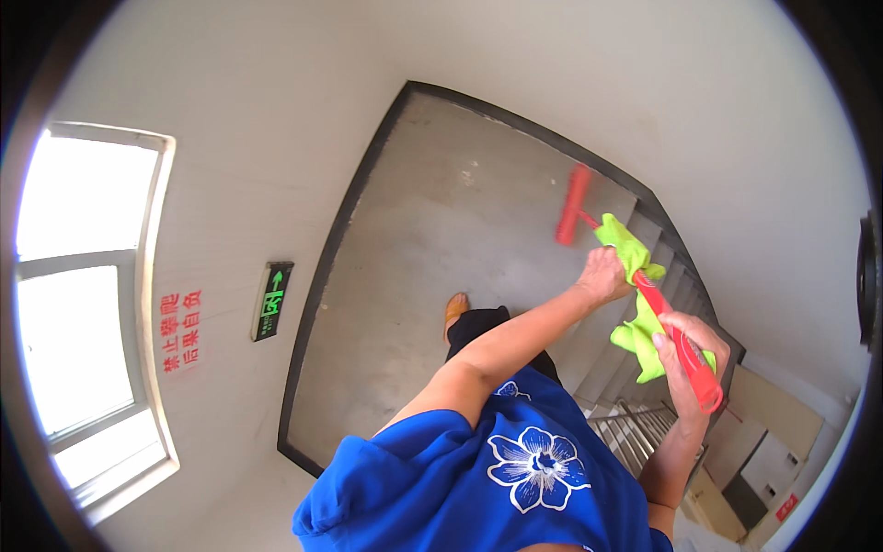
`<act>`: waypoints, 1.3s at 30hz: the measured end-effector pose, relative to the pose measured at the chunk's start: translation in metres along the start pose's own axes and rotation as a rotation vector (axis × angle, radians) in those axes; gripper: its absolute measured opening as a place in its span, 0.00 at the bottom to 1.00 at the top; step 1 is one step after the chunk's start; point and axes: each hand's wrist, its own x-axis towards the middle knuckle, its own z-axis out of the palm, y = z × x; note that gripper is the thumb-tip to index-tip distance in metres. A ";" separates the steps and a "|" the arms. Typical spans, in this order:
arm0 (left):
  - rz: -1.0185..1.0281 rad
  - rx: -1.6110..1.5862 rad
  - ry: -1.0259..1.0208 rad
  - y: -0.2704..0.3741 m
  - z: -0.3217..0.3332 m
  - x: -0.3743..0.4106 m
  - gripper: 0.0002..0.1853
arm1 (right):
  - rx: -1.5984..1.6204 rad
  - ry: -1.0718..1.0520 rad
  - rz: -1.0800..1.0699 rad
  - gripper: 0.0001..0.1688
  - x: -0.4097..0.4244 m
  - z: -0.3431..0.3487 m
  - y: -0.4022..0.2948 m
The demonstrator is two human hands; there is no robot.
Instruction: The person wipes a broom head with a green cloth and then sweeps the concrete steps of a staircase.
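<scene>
A long red handle [657, 298] runs diagonally at my right, with a red broom or floor-brush head [572, 204] at its far end, blurred. A bright green cloth [623, 241] is wrapped about the handle's far part, and my left hand [601, 277] grips there. Nearer me, my right hand [692, 348] holds the handle close to its looped end. Another stretch of green cloth [645, 343] hangs beside the handle and shows behind the right hand; whether it is one cloth or two I cannot tell. The head is over the landing near the top stair; contact with the floor is unclear.
The grey concrete landing [414, 207] has a dark skirting band [348, 207]. Stairs [662, 255] descend at the right, beside a metal railing [631, 428]. Along the left wall are a window [83, 331], red writing [181, 331] and a green exit sign [273, 301].
</scene>
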 end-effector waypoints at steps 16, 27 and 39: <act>-0.579 0.509 0.301 -0.311 -0.250 -0.063 0.19 | 0.556 -0.490 0.163 0.12 0.177 0.314 -0.005; -0.071 0.264 0.081 -0.241 -0.203 0.072 0.08 | 0.169 -0.238 0.441 0.12 0.231 0.200 -0.029; 0.085 -0.236 -0.360 -0.105 -0.108 0.179 0.10 | -0.233 0.152 0.453 0.11 0.250 0.133 -0.039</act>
